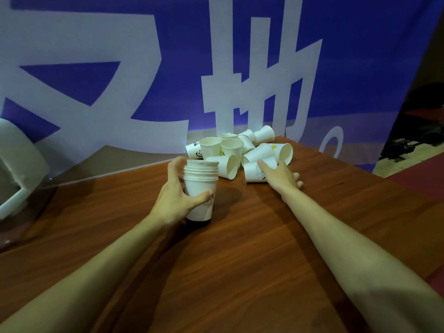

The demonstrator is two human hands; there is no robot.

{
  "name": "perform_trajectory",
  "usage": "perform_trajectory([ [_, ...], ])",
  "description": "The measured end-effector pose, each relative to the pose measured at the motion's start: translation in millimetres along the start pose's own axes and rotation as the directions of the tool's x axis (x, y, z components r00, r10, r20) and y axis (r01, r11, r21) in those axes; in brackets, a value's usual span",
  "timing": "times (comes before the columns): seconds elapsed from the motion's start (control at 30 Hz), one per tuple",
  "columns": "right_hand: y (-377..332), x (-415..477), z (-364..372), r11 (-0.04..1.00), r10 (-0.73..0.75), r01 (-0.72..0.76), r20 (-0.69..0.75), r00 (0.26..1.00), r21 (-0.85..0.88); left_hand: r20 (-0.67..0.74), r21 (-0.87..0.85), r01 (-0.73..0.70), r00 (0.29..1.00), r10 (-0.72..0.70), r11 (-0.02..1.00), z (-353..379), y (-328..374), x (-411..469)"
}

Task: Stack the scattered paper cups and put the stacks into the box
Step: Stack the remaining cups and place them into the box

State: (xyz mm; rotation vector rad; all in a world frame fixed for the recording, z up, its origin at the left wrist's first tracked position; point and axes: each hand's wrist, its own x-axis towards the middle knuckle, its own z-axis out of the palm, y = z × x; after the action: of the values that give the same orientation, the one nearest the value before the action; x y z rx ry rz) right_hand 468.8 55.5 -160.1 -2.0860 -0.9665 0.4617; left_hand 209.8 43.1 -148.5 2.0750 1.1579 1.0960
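An upright stack of white paper cups [200,186] stands on the brown wooden table [240,248], and my left hand [173,198] grips it around the side. Behind it lies a heap of several loose white cups [240,150], some upright and some on their sides. My right hand [280,175] reaches into the heap and rests on a cup lying on its side [252,174], thumb over its top; whether the fingers curl around it is hidden.
A pale box [16,169] sits at the far left edge, partly out of view. A blue banner with white characters [216,68] hangs right behind the table. The table's right edge [360,167] drops to a red floor.
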Motion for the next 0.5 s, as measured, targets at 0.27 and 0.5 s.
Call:
perform_trajectory([
  [0.27, -8, -17, -8, 0.823, -0.11, 0.042, 0.087, 0.99, 0.567, 0.002, 0.121, -0.039, 0.999, 0.039, 0.992, -16, 10, -9],
  [0.5, -66, -64, -24, 0.687, -0.533, 0.309, 0.168, 0.829, 0.657, 0.039, 0.207, -0.065, 0.998, 0.058, 0.976, -34, 18, -15],
])
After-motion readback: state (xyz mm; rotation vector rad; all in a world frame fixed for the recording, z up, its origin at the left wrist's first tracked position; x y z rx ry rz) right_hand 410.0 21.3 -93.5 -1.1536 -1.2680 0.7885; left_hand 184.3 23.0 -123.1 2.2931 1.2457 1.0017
